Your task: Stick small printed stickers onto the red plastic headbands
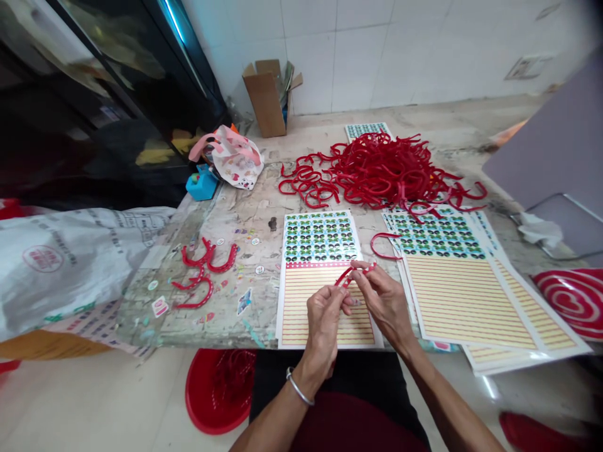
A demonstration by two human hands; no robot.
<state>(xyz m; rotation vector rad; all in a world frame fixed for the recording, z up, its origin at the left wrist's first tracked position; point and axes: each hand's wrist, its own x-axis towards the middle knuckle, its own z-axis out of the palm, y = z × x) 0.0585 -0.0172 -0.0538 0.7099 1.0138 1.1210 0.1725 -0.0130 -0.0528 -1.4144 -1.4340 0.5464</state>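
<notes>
My left hand (325,323) and my right hand (382,302) pinch a thin red plastic headband (353,272) between their fingertips, above a sticker sheet (320,236) with rows of green, blue and black motifs and a striped lower half. Its curve is partly hidden by my fingers. A second red headband (384,244) lies on the overlapping sheets (466,301) to the right of my right hand. Behind them rises a tangled heap of red headbands (377,169). Several more headbands (202,270) lie apart, left of my hands.
The worn, sticker-scattered table (254,220) holds a pink-and-white bag (234,157), a blue object (201,183) and a white woven sack (51,263). A cardboard box (266,97) stands against the tiled wall. A red basket (219,390) sits on the floor below the table edge.
</notes>
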